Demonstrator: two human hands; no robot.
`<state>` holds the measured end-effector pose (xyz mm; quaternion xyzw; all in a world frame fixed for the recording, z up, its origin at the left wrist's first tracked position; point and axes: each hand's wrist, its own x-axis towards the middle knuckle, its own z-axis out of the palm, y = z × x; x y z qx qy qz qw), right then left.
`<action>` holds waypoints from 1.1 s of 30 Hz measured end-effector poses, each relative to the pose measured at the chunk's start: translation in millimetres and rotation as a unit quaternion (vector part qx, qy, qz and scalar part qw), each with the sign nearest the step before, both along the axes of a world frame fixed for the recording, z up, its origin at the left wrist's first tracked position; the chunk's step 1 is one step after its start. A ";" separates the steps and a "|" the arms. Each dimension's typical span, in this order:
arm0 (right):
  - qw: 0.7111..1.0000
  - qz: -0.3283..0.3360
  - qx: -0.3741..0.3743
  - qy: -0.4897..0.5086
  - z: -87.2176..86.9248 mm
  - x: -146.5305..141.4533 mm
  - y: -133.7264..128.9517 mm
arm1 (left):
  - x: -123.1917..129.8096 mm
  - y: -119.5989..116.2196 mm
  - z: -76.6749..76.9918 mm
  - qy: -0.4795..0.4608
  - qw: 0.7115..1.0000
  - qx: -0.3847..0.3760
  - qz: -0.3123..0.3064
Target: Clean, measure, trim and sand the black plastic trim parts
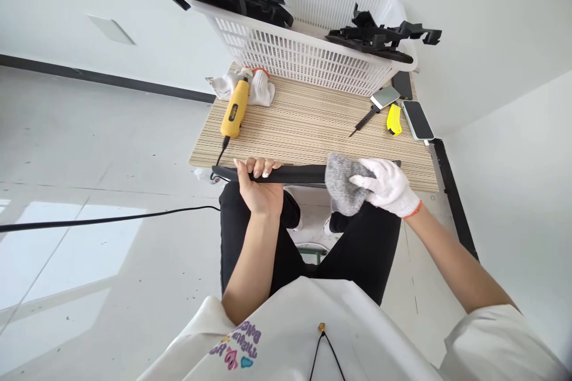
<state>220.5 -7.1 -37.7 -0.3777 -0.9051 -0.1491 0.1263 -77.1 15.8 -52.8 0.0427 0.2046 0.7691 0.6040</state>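
Note:
A long black plastic strip [301,174] lies across the front edge of the table, above my lap. My bare left hand [261,181] is wrapped round its left part, thumb on the near side and fingertips over the top. On my right hand [386,186] is a white knit glove with an orange cuff. That hand grips a fuzzy grey cloth [344,183] and presses it against the right part of the strip. The cloth and glove hide some of the strip, whose right tip shows just past the glove.
A yellow corded power tool [235,108] rests by a white glove [261,88] on the wooden table [304,116]. Right are a black-handled tool [366,119], yellow cutter [394,119] and phone [418,120]. Behind, a white basket [295,53] holds black plastic parts [379,36].

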 end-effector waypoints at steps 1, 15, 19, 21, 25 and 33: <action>1.000 -0.018 -0.011 0.001 -0.8 -16.0 0.8 | 0.7 0.2 0.0 -0.001 1.000 0.003 0.002; 0.998 0.054 -0.036 -0.001 1.1 -72.8 17.4 | -2.8 -0.3 -1.1 -0.017 1.000 0.011 -0.001; 0.999 0.037 0.018 0.001 -2.5 2.9 0.5 | -2.4 -0.5 -3.5 -0.040 0.999 0.028 -0.011; 0.998 0.047 0.044 0.007 -2.4 20.7 -4.9 | -1.3 -0.6 -3.1 -0.042 0.999 0.028 -0.008; 0.999 0.021 0.042 0.021 -1.2 0.0 -4.7 | 1.1 -0.2 -1.5 -0.013 1.000 0.013 0.002; 0.996 0.052 -0.068 -0.012 8.5 -140.4 23.5 | 2.4 -0.3 1.2 -0.012 1.000 -0.006 0.026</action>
